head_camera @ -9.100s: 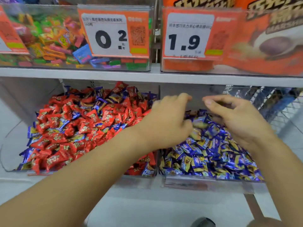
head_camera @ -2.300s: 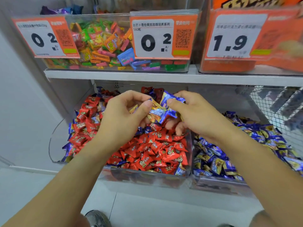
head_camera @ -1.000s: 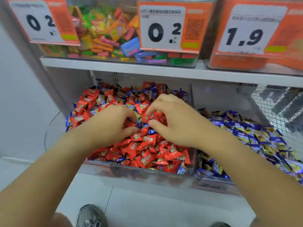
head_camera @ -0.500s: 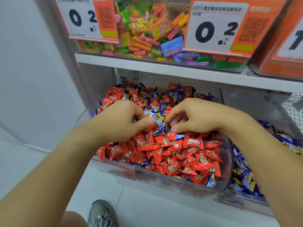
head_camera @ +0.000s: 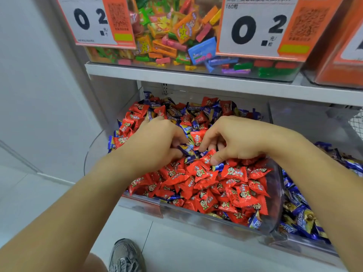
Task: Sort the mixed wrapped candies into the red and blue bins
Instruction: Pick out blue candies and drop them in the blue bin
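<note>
So, far left is just pale wall, then the left hand [head_camera: 155, 146] sits knuckles-up in the clear red bin [head_camera: 216, 218], fingers curled down into the pile and pinching a blue candy [head_camera: 185, 149] at its fingertips. Right next to it, the right hand [head_camera: 241, 140] is curled too, thumb and fingers closing on wrappers, though I can't tell which one it's got. Red candies [head_camera: 212, 185] heap just below both hands. Past the divider, the blue bin [head_camera: 300, 211] sits under the right forearm.
</note>
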The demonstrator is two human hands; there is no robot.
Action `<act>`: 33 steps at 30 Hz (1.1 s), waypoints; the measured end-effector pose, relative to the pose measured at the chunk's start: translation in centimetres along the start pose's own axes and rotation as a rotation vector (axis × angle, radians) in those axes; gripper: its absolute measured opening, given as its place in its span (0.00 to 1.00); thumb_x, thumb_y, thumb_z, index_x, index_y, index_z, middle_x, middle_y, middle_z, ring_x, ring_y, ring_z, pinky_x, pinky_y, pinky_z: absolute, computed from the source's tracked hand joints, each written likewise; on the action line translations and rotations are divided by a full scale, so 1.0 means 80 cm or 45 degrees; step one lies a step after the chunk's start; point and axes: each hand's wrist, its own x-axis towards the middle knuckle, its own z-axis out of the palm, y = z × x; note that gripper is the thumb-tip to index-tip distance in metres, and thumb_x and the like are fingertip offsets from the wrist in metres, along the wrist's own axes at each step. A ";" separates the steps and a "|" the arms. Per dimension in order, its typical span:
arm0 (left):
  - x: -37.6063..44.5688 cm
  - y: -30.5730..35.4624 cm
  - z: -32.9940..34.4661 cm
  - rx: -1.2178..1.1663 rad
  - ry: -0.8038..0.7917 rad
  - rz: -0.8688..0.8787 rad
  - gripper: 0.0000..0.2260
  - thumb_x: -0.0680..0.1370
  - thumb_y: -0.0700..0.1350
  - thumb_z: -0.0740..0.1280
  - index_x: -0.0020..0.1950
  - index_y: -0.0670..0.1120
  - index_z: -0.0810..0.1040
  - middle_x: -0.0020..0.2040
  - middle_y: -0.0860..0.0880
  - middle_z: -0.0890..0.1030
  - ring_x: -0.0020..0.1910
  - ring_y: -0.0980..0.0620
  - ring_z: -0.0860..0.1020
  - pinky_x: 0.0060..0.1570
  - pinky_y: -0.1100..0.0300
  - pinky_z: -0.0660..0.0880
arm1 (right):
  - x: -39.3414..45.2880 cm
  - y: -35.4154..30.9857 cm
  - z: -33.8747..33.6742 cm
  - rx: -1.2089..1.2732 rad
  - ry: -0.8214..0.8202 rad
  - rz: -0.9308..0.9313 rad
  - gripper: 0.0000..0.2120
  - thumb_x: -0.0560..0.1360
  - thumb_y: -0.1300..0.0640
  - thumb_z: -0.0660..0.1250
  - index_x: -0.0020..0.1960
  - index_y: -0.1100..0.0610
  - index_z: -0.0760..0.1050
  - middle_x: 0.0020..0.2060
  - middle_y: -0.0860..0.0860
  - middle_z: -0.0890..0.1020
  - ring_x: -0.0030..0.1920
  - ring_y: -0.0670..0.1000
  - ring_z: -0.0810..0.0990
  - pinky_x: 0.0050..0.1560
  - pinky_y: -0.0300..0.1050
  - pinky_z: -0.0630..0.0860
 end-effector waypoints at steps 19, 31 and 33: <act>-0.005 0.017 -0.002 -0.110 0.048 0.117 0.08 0.78 0.50 0.69 0.55 0.54 0.85 0.48 0.57 0.84 0.44 0.60 0.80 0.41 0.70 0.69 | -0.013 0.001 -0.019 0.323 0.389 0.327 0.15 0.74 0.41 0.71 0.49 0.50 0.72 0.30 0.50 0.85 0.24 0.46 0.80 0.25 0.35 0.71; -0.010 0.001 -0.014 -0.748 0.253 -0.265 0.09 0.80 0.48 0.67 0.46 0.43 0.77 0.34 0.50 0.82 0.34 0.53 0.82 0.28 0.73 0.68 | -0.011 -0.011 0.001 -0.060 0.223 0.027 0.08 0.72 0.48 0.76 0.49 0.50 0.83 0.36 0.44 0.83 0.35 0.40 0.80 0.41 0.39 0.75; -0.010 0.000 -0.014 -0.794 0.269 -0.294 0.10 0.79 0.48 0.68 0.46 0.41 0.75 0.34 0.50 0.82 0.34 0.53 0.83 0.27 0.73 0.68 | -0.010 -0.017 0.007 -0.174 0.150 0.038 0.16 0.72 0.42 0.74 0.54 0.50 0.83 0.35 0.44 0.82 0.35 0.40 0.78 0.45 0.41 0.75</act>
